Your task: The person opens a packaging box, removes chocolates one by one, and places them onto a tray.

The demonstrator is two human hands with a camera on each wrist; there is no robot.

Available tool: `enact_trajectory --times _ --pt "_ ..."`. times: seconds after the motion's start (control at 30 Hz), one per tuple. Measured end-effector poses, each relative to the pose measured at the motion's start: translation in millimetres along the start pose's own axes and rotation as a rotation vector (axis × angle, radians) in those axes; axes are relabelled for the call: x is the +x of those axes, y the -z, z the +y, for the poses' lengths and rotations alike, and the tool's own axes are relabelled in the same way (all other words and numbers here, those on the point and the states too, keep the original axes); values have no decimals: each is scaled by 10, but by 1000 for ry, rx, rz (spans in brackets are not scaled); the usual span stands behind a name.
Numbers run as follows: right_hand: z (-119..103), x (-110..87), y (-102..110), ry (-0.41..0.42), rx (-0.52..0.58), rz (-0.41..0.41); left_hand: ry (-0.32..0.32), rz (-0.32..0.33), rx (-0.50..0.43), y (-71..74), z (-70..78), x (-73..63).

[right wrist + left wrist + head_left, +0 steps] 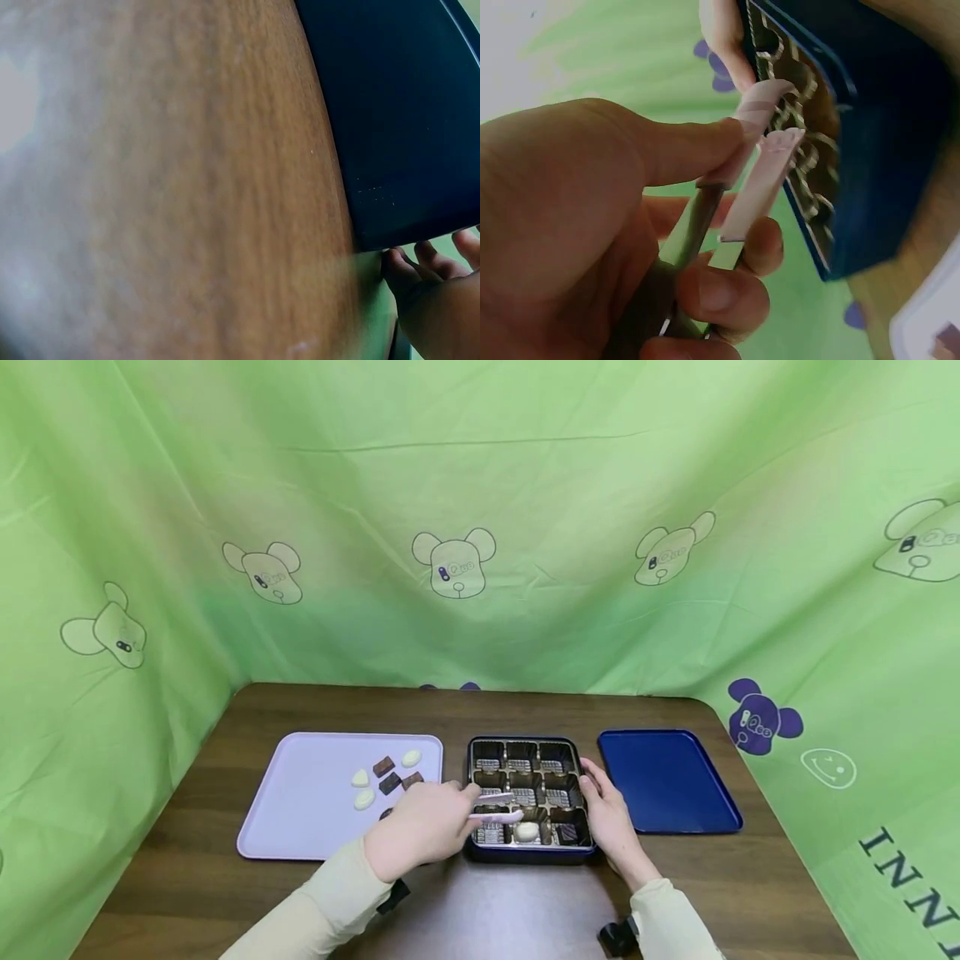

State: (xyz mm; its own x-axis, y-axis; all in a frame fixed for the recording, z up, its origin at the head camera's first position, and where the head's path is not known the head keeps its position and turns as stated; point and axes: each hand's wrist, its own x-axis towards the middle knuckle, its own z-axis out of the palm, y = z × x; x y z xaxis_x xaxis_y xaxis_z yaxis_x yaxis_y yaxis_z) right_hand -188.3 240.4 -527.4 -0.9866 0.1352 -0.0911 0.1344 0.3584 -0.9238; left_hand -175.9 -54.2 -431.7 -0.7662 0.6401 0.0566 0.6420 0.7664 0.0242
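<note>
My left hand (420,831) grips a pair of tongs (757,184) with pale pink tips, thumb on one arm and fingers round the other. The tips stand apart over the front left part of a dark blue box (525,857), with nothing visible between them. Inside the box is a gold-and-black divided insert. A white chocolate (527,832) sits in its front middle compartment and a dark chocolate (567,834) in the front right one. My right hand (611,822) rests against the box's right side, fingers extended along the wall.
Left of the box lies a lavender tray (292,810) with several white and brown chocolates on its right part, some behind my left hand. A dark blue lid (671,781) lies to the right. Green printed cloth (457,635) hangs behind the wooden table (495,914).
</note>
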Motion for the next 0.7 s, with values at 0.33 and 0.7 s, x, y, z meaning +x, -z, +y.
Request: enact_trajectory --times 0.33,0.7 --pt "24 12 -20 11 11 12 17 -211 178 291 308 324" --pt "-5 12 -9 15 15 12 61 -337 303 299 637 636"
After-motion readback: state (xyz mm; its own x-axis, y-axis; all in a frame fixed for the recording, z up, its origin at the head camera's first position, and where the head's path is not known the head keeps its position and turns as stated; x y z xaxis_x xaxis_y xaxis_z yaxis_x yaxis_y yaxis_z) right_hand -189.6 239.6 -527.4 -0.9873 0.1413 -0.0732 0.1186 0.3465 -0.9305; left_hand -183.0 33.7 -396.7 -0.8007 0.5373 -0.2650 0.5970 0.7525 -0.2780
